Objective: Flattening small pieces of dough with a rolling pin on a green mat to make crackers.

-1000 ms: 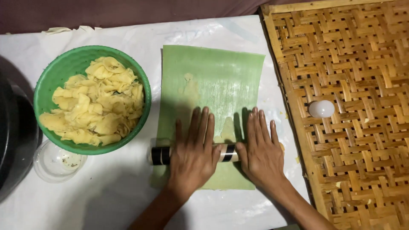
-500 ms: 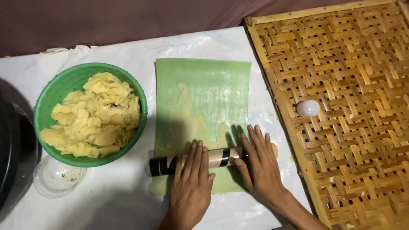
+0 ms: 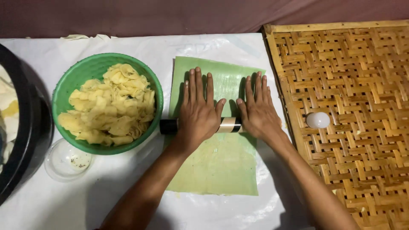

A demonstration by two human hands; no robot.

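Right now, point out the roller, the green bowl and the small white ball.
roller [image 3: 229,125], head view, on its pale band between the hands.
green bowl [image 3: 81,72], head view, on its bare upper-left inner wall.
small white ball [image 3: 318,120], head view, on its middle.

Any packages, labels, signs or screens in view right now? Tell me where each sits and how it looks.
No packages, signs or screens in view.
Roller: a cylinder lying across the green sheet under the left hand and right hand, black with a tan band that may be a label; hard to tell.
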